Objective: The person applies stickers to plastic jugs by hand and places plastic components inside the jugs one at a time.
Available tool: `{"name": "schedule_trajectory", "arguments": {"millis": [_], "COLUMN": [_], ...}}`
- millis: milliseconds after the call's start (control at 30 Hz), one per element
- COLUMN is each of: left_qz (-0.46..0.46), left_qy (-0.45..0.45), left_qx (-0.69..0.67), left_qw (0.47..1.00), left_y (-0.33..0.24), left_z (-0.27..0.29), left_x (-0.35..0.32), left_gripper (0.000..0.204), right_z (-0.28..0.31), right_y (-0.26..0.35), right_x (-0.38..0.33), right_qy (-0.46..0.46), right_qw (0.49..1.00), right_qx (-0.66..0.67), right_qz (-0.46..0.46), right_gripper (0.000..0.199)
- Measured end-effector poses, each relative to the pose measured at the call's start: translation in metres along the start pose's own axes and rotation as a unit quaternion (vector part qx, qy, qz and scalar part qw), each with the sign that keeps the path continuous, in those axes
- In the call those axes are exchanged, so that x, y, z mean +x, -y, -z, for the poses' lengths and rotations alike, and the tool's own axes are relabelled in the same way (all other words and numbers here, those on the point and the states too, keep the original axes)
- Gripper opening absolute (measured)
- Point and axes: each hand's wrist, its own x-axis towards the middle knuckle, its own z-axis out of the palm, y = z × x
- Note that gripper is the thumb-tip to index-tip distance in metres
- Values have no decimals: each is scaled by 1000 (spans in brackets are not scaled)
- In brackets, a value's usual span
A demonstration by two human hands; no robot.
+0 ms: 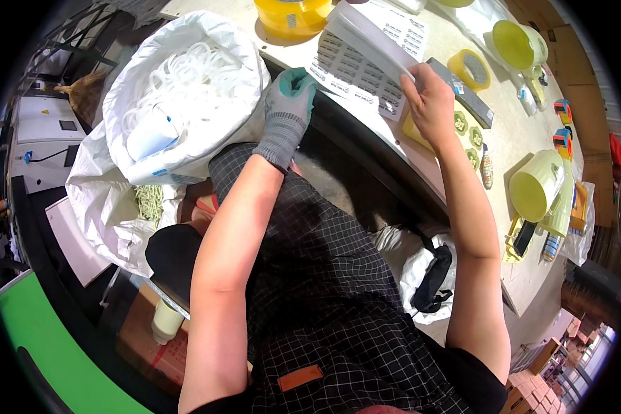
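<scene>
My right hand [431, 103], bare, pinches the edge of a white paper sheet [369, 43] between thumb and fingers. The sheet is lifted and bent over a label sheet [348, 77] printed with rows of small dark labels, which lies on the table. My left hand [290, 103] wears a grey and teal knit glove. It is at the table's near edge, beside a white bag, with its fingers curled in. Whatever may be inside those fingers is hidden.
The white bag [245, 65] holds clear plastic rings. On the table [514, 117] are a large yellow tape roll [293, 17], a smaller tape roll [469, 69], a dark grey box [462, 93], and pale green cups [531, 190]. Yellow-green moulded parts [468, 134] lie by my right wrist.
</scene>
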Motion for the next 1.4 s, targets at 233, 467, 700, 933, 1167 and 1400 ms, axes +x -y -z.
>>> {"name": "schedule_trajectory", "arguments": {"millis": [233, 467, 700, 933, 1167, 1400], "left_qz": [144, 111, 205, 196, 226, 222], "left_qy": [36, -25, 8, 18, 6, 25], "left_qx": [-27, -63, -6, 23, -24, 14], "left_qw": [989, 991, 979, 980, 974, 975], "left_y": [-44, -22, -29, -28, -25, -26], "left_z": [-11, -10, -15, -20, -19, -24], "left_x": [-5, 10, 11, 12, 7, 8], "left_gripper": [28, 21, 25, 27, 25, 22], "right_z": [7, 8, 8, 9, 4, -11], "right_y": [-3, -2, -3, 0, 3, 1], "right_x": [3, 8, 9, 13, 5, -15], "right_qy": [2, -20, -36, -39, -30, -30], "right_qw": [999, 998, 997, 997, 999, 992], "right_qx": [33, 41, 18, 15, 6, -89], "right_qz": [-38, -33, -61, -63, -24, 86], "right_gripper": [26, 26, 27, 28, 24, 18]}}
